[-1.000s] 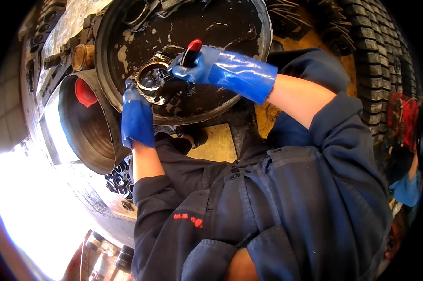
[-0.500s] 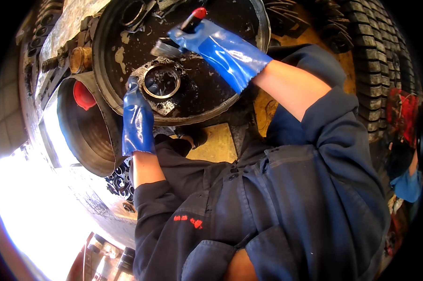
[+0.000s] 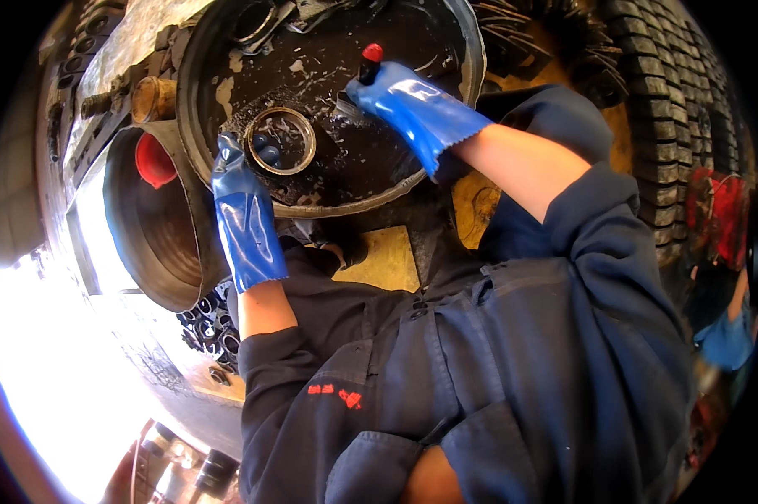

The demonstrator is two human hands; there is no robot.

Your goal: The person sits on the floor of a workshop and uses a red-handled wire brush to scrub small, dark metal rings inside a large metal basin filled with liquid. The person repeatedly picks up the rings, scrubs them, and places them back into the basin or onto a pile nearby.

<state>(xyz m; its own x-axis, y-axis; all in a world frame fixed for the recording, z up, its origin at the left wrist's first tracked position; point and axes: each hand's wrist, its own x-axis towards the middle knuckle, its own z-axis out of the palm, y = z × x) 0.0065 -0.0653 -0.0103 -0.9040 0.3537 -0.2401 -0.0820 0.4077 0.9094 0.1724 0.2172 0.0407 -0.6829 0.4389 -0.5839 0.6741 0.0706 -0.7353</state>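
Note:
A wide round basin (image 3: 370,202) of dark, dirty liquid lies in front of me. Over it, my left hand (image 3: 246,214), in a blue rubber glove, grips a metal flange with a round collar (image 3: 310,144). The thumb rests on the near-left edge, and blue fingertips show through the hole from beneath. My right hand (image 3: 412,109), gloved the same way, is closed around a brush (image 3: 372,55) with a black, red-tipped handle. The brush's bristles are partly hidden by the glove and sit to the right of the flange, apart from it.
More metal parts (image 3: 257,21) lie at the basin's far edge. To the left stands an open metal drum (image 3: 165,244) with a red cup-like piece (image 3: 154,160) inside. Small dark parts (image 3: 211,328) are heaped nearby. A large tyre (image 3: 660,118) stands at right; a person's blue sleeve (image 3: 727,336) shows beyond.
My right hand has drawn the brush right, away from the flange, and its handle now stands more upright. The flange has shifted slightly left and tilted in my left hand.

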